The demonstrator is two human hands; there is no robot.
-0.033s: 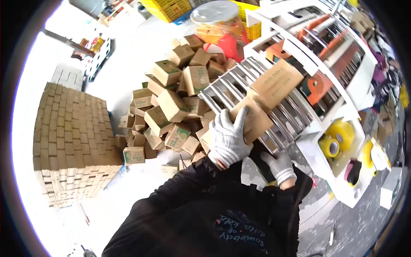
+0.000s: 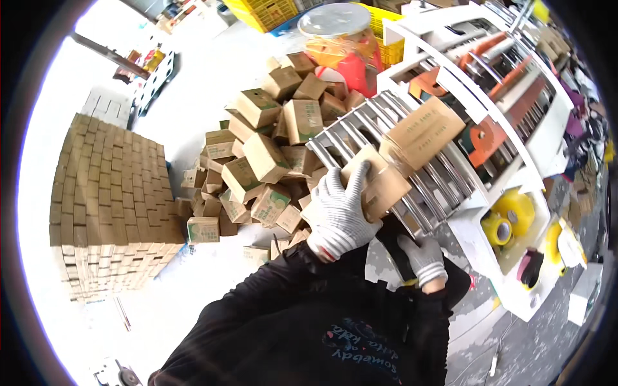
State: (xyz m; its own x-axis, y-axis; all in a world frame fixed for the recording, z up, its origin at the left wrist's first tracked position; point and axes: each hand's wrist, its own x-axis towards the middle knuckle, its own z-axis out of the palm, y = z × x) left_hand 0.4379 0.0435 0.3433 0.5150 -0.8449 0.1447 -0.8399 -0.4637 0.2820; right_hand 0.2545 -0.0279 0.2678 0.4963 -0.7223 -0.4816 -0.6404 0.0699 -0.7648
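Note:
My left hand (image 2: 341,212), in a white knit glove, grips a cardboard box (image 2: 383,183) at the near end of the steel roller conveyor (image 2: 428,196). A longer cardboard box (image 2: 421,132) lies just beyond it on the rollers. My right hand (image 2: 418,257), also gloved, is lower, below the conveyor's end, with fingers curled beside a dark object (image 2: 393,244); what it holds, if anything, I cannot make out.
Loose cartons (image 2: 267,154) form a heap left of the conveyor, beside a brick-like carton stack (image 2: 109,186). Behind are an orange-wrapped drum (image 2: 338,51) and yellow crates (image 2: 254,13). A white taping machine (image 2: 521,154) stands right, with yellow tape rolls (image 2: 499,225) in a white bin (image 2: 476,257).
The view has shifted slightly, so the conveyor and heap sit a little farther right in the picture. Both hands keep much the same hold and place.

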